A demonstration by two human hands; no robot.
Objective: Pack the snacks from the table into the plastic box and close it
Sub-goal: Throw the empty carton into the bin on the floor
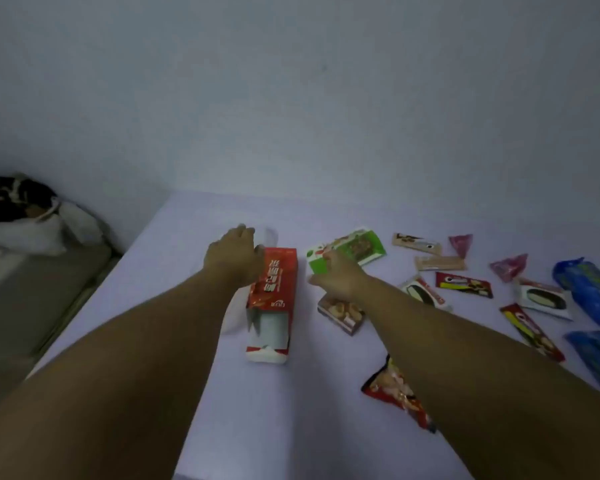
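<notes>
Near the worktop's (222,410) far edge, my right hand (336,275) pinches the green packet (347,249); loose grip risks dropping it; left hand (234,254) state unclear.

The clear plastic box (253,271) (barely visible) sits mostly hidden behind the left hand (234,258).

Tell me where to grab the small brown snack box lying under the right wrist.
Pinch the brown snack box across its two long side faces, coming from above. It lies flat and open on those sides. The right hand hovers over it; move it off first.
</notes>
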